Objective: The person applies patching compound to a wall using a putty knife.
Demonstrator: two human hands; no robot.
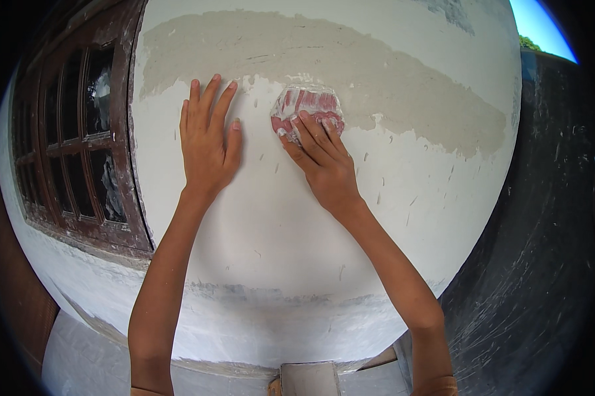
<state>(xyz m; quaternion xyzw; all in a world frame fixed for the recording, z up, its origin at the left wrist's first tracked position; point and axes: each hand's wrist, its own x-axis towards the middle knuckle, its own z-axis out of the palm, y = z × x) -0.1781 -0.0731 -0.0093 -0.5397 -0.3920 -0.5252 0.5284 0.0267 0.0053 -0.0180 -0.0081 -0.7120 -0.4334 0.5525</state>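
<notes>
The wall (pixel 284 218) has a matt white coat, mostly smooth, nicked with small pits and drips. Across it, the bare patch (pixel 244 53) looks like dull, grainy cement with ragged edges. The reddish tool (pixel 318 101) is smeared with thick, creamy paste (pixel 287 111). The window frame (pixel 131 198) is brown wood, worn and white-spattered; its panes (pixel 99 92) are glossy glass. The dark wall (pixel 522 264) looks matt and streaked.

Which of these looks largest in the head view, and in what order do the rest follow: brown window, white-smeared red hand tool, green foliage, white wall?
1. White wall
2. Brown window
3. White-smeared red hand tool, partly covered by fingers
4. Green foliage
</notes>
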